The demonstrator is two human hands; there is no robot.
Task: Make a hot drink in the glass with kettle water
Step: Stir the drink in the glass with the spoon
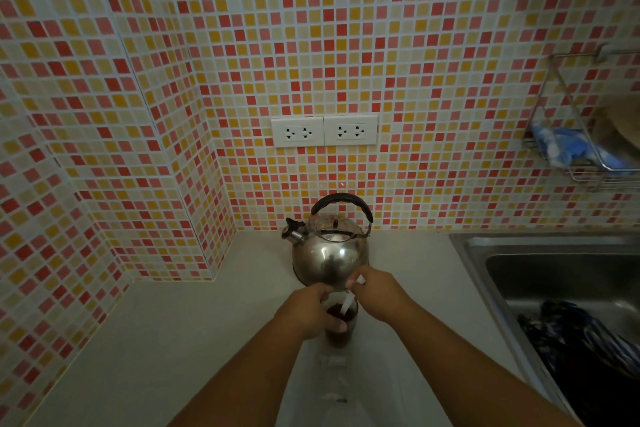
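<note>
Left hand (308,312) wraps glass (341,322) so we keep it steady; right hand (375,295) pinches white stirrer (346,305), mixing dark drink.

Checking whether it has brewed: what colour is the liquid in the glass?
Dark reddish brown, seen in the head view inside the glass held by the left hand.

the left hand (306,310) covers the near left side of the glass (341,322), so its grip there cannot be seen in full. a white stick (347,303) runs from the right hand (375,295) into the dark drink; its lower end is lost in the liquid. both forearms are cut off by the bottom edge. the sink (554,274) and the dark cloth (581,350) in it run past the right edge. the rack (585,135) is blurred and cropped at right.
</note>
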